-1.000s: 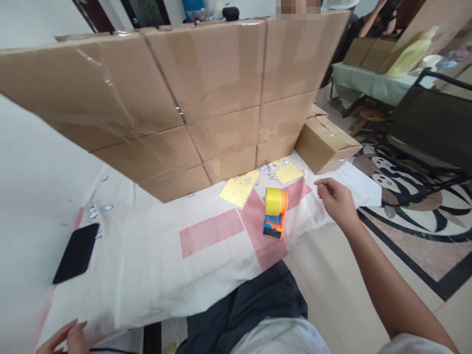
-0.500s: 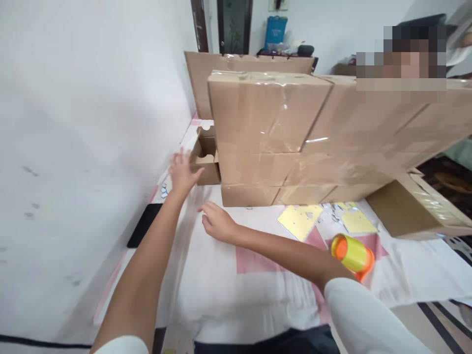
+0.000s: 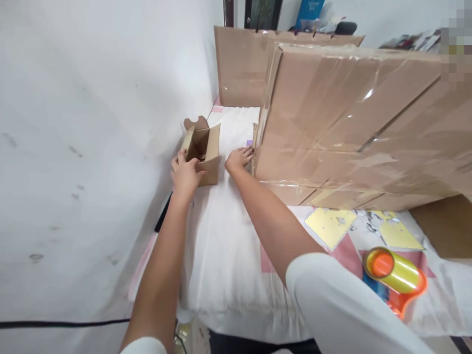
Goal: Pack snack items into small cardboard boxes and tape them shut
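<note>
My left hand (image 3: pixel 186 173) grips the small box (image 3: pixel 202 149) by its near corner, fingers wrapped over the front wall. The box is plain brown cardboard, open at the top, with its flaps standing up and one notched flap at the back; its inside is in shadow. It sits on the white cloth (image 3: pixel 221 246) close to the wall (image 3: pixel 92 123), just left of the stack of taped cartons (image 3: pixel 350 123).

My right hand (image 3: pixel 239 158) lies flat on the cloth, fingers loose and holding nothing, its tips touching the lower left corner of the stack. A narrow strip of cloth separates it from the box.

Nearer to me, on the right, a tape gun (image 3: pixel 396 278) with a yellow roll lies on the cloth, and two yellow sheets (image 3: pixel 330 226) with cut-out holes lie beside the foot of the stack. A dark flat thing (image 3: pixel 164 216) shows partly behind my left forearm.
</note>
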Available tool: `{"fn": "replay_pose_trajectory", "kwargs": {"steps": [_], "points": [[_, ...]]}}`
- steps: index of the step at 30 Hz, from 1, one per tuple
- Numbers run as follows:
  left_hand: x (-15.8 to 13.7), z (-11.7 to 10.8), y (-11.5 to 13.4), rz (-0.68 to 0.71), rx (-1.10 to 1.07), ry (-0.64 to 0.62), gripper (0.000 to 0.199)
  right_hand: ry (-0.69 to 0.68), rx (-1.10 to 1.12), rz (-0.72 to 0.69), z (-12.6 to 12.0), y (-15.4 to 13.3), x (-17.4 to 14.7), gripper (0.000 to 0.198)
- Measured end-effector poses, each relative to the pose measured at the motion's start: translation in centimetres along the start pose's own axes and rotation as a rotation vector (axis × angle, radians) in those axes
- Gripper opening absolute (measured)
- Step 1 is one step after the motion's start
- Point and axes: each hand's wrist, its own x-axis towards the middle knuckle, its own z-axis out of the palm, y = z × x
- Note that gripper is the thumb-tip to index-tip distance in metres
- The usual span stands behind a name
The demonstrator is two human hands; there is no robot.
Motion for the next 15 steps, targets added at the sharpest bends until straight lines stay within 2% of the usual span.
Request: {"fn": "replay_pose_trajectory", "kwargs": {"steps": [3,5,9,11,13,15], "points": [[-4.6,-1.4,-1.1,-0.013,-0.009,0.041,0.030,0.014,0.009,0.043,-0.6,0.0,1.1,0.065],[-6.6,-2.1,-1.3,-0.016,0.005,0.038,0.034,0.057,0.006,0.077,-0.8,-0.1,1.3,0.064],[-7.1,-3.3,-1.1,-0.048,0.083,-0.052,0.037,0.096,-0.028,0.147,-0.1,-0.8,0.8,0.057],[-6.9,-4.0,-1.3,-0.060,0.069,-0.054,0.040,0.080,-0.040,0.168,0.3,-1.6,0.1,0.054],[-7.4,-5.1,-1.6,-0.056,0.020,0.038,0.045,0.040,-0.029,0.170,0.3,-2.4,-1.2,0.056],[-9.3,-6.4,-2.0,-0.021,-0.035,0.195,0.052,-0.008,0.006,0.132,0.0,-2.8,-3.2,0.066]]}}
